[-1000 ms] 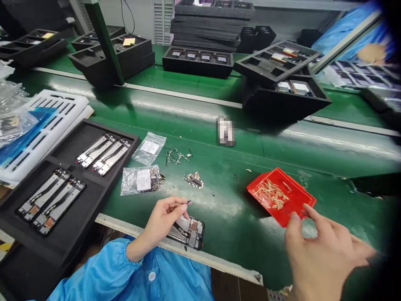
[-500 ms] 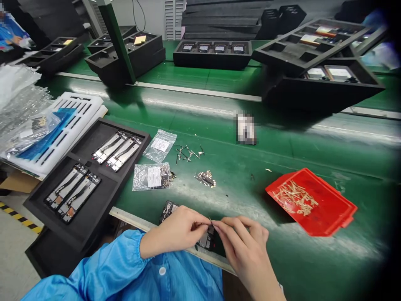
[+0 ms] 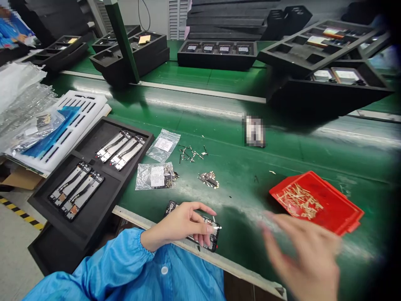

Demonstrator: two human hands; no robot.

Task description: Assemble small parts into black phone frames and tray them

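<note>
We see a blue smock (image 3: 150,278) at the near edge of the green table (image 3: 238,167). Our right hand (image 3: 308,255) is blurred, thumb and fingertips apart, near the red plastic tray (image 3: 340,211). Our left hand (image 3: 184,223) lies over an opened phone assembly (image 3: 214,241), its index finger raised clear of the thumb; a pale sliver shows by the thumb tip, but we cannot tell whether it is gripped. That phone assembly rests on the table at its near edge, partly hidden by the hand. Past it we find a heap of small metallic-tipped parts (image 3: 209,179), and to its left a labelled plastic bag (image 3: 156,177). In the red tray lie thin pale strips (image 3: 300,200). Left of the bag, a black foam tray (image 3: 111,177) carries four more phone assemblies (image 3: 82,194). Farther off, we see another foam tray (image 3: 216,62) with four modules in a row.
</note>
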